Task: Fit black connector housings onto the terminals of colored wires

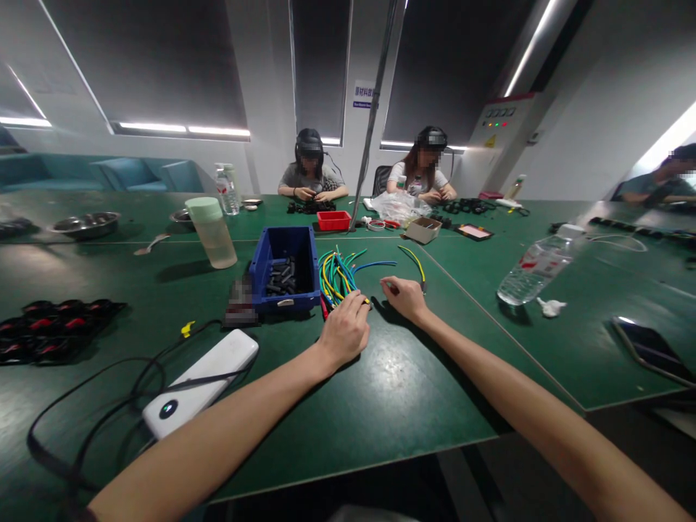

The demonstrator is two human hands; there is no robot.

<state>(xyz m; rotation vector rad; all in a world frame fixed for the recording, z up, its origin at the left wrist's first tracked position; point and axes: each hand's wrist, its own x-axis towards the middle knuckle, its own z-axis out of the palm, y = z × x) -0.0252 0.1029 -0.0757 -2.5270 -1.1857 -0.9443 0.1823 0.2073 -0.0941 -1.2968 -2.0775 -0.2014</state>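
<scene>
both arms outstretched, hands (375, 312) curled, knuckles up

This is a small assembly workshop, a bench room for hand wiring work. The large green worktable (413, 391) fills the room and everything else sits around it. At its middle stands a blue parts bin (286, 268) holding small black pieces, with a bundle of coloured wires (340, 274) just beside the bin. Farther back on the table lie a red tray (333, 220) and rows of black parts, where two seated people (312, 174) with head-mounted gear work by hand. Behind the table's far right corner stands an electrical control cabinet (503, 134) with indicator lights. Dark roller blinds cover the windows behind the table.
</scene>
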